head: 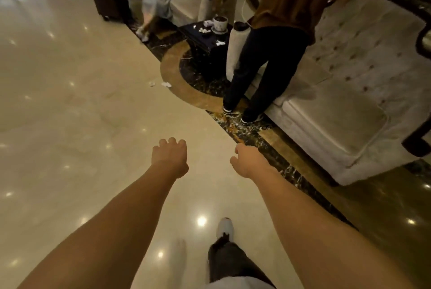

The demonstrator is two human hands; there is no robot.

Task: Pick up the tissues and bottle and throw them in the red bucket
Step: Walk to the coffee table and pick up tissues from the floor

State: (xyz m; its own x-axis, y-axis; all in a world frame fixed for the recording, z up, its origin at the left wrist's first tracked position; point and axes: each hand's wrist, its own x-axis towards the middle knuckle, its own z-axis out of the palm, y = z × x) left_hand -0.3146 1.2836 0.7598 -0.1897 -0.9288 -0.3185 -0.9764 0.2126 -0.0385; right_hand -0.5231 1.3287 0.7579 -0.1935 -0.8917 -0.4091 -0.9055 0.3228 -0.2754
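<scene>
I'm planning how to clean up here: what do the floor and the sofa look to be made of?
The floor looks like polished marble or similar stone: glossy, mirroring ceiling lights, with a dark veined border. The sofa looks upholstered in pale, matte fabric, perhaps velvet, with button tufting on the back; the exact cloth can't be told.

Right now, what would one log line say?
left hand: empty | right hand: empty | tissues: on floor ahead | bucket: unseen
</scene>
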